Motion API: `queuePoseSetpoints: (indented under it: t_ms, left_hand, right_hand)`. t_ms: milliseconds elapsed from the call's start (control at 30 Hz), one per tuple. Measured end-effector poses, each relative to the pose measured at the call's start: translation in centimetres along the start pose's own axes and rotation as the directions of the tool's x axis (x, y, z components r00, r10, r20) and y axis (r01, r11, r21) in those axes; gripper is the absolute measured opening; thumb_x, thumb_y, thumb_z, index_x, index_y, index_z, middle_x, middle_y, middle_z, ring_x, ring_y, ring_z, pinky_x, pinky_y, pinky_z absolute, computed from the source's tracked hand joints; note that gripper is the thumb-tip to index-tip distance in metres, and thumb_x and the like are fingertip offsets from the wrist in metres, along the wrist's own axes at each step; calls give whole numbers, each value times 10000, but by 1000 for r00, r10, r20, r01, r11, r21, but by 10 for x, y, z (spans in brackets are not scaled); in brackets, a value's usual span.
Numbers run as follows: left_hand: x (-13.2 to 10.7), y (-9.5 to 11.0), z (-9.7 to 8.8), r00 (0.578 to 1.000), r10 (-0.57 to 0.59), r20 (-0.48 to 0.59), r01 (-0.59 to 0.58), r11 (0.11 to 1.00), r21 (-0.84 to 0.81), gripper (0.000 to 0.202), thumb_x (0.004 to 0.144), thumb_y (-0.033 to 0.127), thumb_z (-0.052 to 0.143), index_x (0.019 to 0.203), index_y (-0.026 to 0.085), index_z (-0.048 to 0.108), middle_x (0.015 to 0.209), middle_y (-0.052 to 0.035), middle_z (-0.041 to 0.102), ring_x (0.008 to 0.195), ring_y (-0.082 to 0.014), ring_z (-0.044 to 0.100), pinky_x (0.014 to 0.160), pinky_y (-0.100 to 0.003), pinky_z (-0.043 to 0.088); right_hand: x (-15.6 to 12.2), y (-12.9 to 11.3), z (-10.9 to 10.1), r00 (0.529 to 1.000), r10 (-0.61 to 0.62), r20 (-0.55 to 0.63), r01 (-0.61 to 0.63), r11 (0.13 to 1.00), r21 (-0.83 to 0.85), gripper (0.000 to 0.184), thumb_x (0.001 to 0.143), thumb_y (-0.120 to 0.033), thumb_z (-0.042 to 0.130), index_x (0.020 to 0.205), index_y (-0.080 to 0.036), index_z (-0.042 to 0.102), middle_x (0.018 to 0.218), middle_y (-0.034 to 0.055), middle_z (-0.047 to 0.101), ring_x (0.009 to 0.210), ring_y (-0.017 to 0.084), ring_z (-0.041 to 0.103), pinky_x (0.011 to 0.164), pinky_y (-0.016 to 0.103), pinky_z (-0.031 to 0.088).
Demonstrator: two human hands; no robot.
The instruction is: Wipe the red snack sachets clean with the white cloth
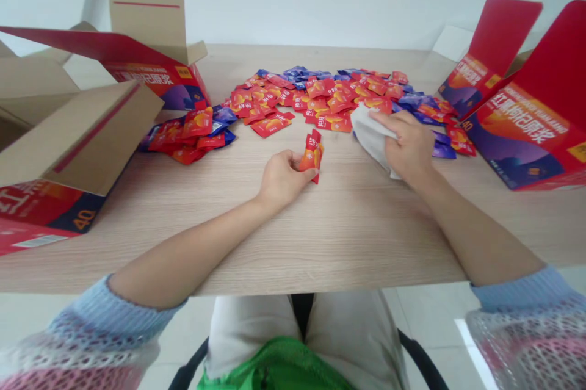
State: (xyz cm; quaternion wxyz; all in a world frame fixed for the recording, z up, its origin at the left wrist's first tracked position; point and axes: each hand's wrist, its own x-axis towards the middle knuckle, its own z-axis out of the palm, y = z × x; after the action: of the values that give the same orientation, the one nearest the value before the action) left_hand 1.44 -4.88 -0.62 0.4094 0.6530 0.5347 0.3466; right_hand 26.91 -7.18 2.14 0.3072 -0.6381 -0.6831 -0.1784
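Observation:
My left hand is closed on a red and orange sachet, held upright just above the middle of the table. In my right hand is a white cloth, gripped between thumb and fingers and hanging down toward the tabletop. Right beyond both hands spreads a heap of red sachets, with blue-purple sachets mixed in, mostly along its back and right side. One red sachet lies flat at the near edge of the heap.
A smaller pile of sachets lies at left, beside open cardboard boxes with raised flaps. Another open red box stands behind them. At right, two more red boxes stand open. The wooden table's front edge runs above my lap.

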Motion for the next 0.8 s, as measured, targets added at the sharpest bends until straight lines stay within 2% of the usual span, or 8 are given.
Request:
queuePoseSetpoints:
  t_ms: [67,167,300,367,500,600,700,800]
  left_hand:
    - [-7,0,2,983,168,-70,-150,965,214,234,717,348,767,866,209,653,781,4,719,692,-174,667,586,-262,453]
    - [-14,5,4,945,314,-85,-238,845,480,168,780,377,714,858,236,668,802,19,720,712,-186,661,612,-285,421]
    - [-15,6,6,907,420,39,-317,618,719,85,856,288,629,841,216,672,846,-16,712,750,-215,655,601,-306,397]
    - [-13,5,6,885,455,103,-349,498,794,109,888,226,575,851,198,673,855,-39,702,780,-228,651,623,-318,407]
    - [-18,10,8,823,518,234,-435,309,846,211,926,122,472,878,152,676,850,-81,676,837,-249,640,726,-344,445]
    - [-30,19,16,830,485,276,-435,251,865,242,921,79,445,866,117,678,838,-116,661,852,-272,636,745,-363,467]
    - [-47,26,26,848,448,284,-416,228,880,249,914,61,443,868,85,686,847,-147,656,881,-290,636,749,-373,484]
    - [-61,29,33,859,419,294,-403,202,893,230,904,58,466,926,48,695,890,-170,665,887,-288,646,768,-379,495]
  right_hand:
    - [1,-3,-8,990,-16,-143,27,997,76,546,789,-65,454,1289,-223,607,1107,61,683,987,210,627,836,334,485]
    - [-2,-12,-14,959,-78,-271,118,984,135,481,824,-107,494,1281,-202,612,1079,76,703,962,216,642,852,350,501]
    - [-9,-24,-20,909,-178,-377,234,966,108,444,844,-142,512,1265,-236,618,1050,44,711,921,208,654,833,368,518]
    - [-11,-27,-27,901,-185,-392,235,968,84,430,866,-176,504,1277,-255,604,1060,39,704,933,220,651,849,397,513]
    - [-14,-35,-40,965,-104,-241,123,990,65,450,937,-235,394,1366,-187,521,1184,136,642,1066,302,594,885,449,471]
    - [-22,-47,-29,996,-82,-38,86,992,97,479,939,-234,344,1399,-180,467,1227,159,590,1126,323,545,863,447,459]
    - [-33,-61,-8,982,-115,148,70,958,277,471,905,-227,418,1374,-219,455,1146,105,610,1038,264,573,833,385,464]
    - [-42,-75,5,926,-269,267,141,898,416,359,884,-240,483,1238,-211,535,1075,75,619,949,217,584,757,308,452]
